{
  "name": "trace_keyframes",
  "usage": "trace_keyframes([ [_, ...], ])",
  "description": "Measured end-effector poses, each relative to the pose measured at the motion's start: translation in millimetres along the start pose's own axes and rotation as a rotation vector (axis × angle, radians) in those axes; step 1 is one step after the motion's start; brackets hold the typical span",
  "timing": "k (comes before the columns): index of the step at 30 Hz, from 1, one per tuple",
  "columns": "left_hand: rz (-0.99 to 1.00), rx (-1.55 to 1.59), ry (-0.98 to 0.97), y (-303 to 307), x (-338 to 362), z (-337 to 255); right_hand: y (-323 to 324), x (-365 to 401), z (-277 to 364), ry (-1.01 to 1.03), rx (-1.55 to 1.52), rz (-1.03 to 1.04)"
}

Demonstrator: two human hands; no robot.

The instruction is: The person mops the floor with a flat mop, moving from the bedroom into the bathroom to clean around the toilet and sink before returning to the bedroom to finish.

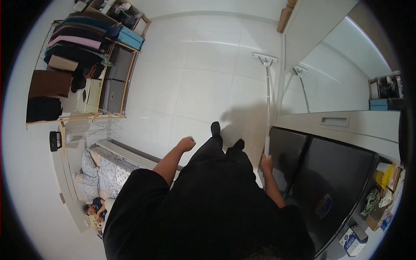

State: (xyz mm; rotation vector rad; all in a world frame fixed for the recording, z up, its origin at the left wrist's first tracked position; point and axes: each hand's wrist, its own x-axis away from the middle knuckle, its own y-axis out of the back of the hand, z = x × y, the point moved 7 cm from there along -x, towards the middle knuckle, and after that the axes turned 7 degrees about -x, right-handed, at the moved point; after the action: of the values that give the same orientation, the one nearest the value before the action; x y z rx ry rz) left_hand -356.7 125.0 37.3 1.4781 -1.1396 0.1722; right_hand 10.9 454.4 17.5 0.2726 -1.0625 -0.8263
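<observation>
My right hand [266,163] is wrapped round the lower white grip of a long-handled flat mop [268,95]. Its pole runs straight ahead along the mirrored cabinet, and the wide mop head [265,59] rests on the white tiled floor [203,73]. My left hand [186,144] hangs beside my left thigh, fingers curled closed and slightly blurred, with nothing visible in it. Both feet, in dark socks, stand on the tiles between my hands.
To the right are a mirrored sliding door [338,73] and a black fridge [333,182]. A clothes rack [108,82] with garments and boxes stands at the left. Below it is a bed [110,169], where another person [100,208] lies or sits.
</observation>
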Motion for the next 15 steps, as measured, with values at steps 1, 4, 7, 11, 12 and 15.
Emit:
trace_keyframes([
  [1,-0.028,0.028,-0.018,15.6,-11.1,-25.4,-2.2,16.9,-29.3,-0.012,0.043,0.049],
  [4,-0.089,0.159,-0.138,49.6,-40.2,-97.1,-48.4,68.3,-203.1,0.553,0.616,-0.099],
  [7,-0.078,0.267,-0.215,72.6,-45.0,-151.3,32.0,119.6,-220.9,0.105,0.037,-0.016],
  [11,-0.006,0.270,-0.275,71.5,-39.0,-146.2,48.9,67.8,-245.9,0.046,0.100,0.119],
  [12,-0.017,0.244,-0.255,66.0,-39.8,-129.3,42.9,53.7,-243.0,0.028,0.113,0.149],
  [15,0.063,0.240,-0.115,40.6,-44.4,-46.7,20.0,25.5,-224.7,-0.053,0.144,0.213],
])
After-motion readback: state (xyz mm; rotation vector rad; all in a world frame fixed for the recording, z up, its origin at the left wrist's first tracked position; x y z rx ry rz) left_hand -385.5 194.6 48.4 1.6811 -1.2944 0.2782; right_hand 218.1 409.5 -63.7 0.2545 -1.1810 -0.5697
